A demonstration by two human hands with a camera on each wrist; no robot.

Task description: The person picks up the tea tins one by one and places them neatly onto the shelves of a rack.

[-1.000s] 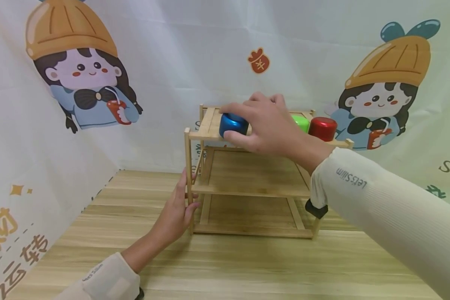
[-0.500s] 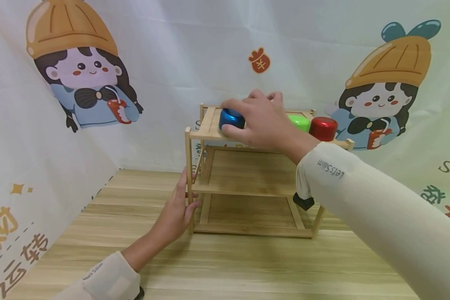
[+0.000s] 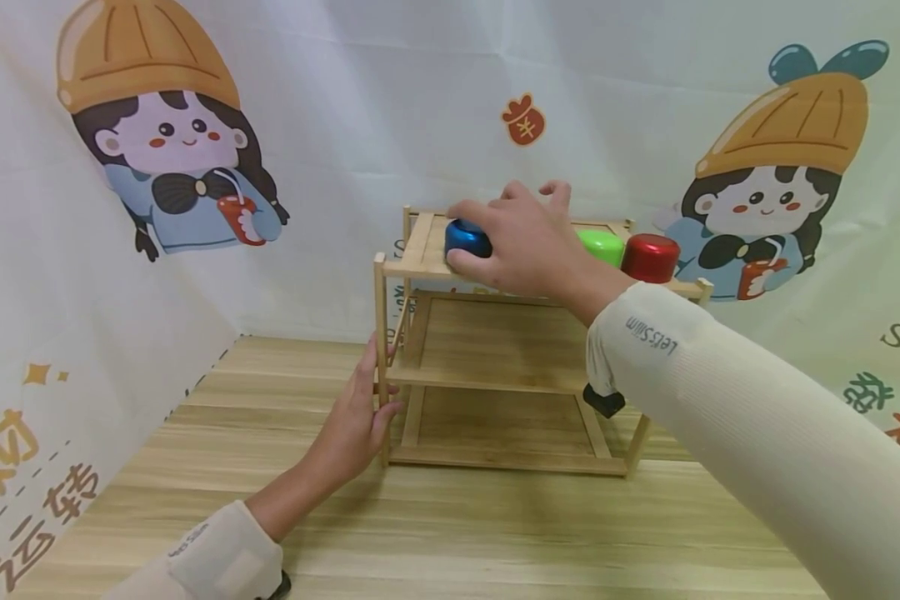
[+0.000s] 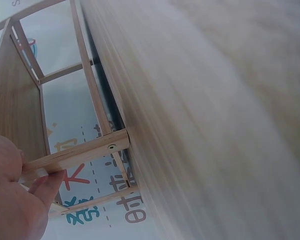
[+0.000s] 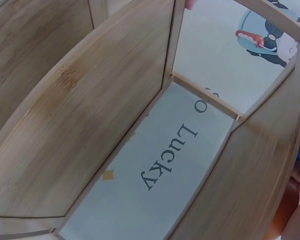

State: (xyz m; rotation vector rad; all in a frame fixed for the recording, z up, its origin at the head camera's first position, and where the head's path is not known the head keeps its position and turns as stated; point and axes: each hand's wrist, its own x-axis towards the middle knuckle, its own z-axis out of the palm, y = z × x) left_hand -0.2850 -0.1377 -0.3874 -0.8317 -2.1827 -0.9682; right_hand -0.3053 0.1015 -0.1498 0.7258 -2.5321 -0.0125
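Note:
A three-tier wooden rack (image 3: 495, 379) stands on the wooden table. On the left of its top shelf sits a round blue tin (image 3: 465, 238), and my right hand (image 3: 528, 246) covers and grips it, thumb at the front, fingers over the top. A green tin (image 3: 602, 244) and a red tin (image 3: 649, 256) stand at the right end of the same shelf. My left hand (image 3: 356, 417) holds the rack's front-left post, fingers straight along its side and thumb across its front. The left wrist view shows that post (image 4: 80, 152) between thumb and finger. The right wrist view shows only bare shelves (image 5: 90, 100).
Printed cloth backdrops with cartoon figures (image 3: 165, 142) close off the left and back sides. The two lower shelves (image 3: 495, 425) hold nothing. Bare table top (image 3: 495, 533) lies in front of the rack.
My right hand has carried the blue tin slightly back and down from the front edge of the top shelf. The left hand stays on the post.

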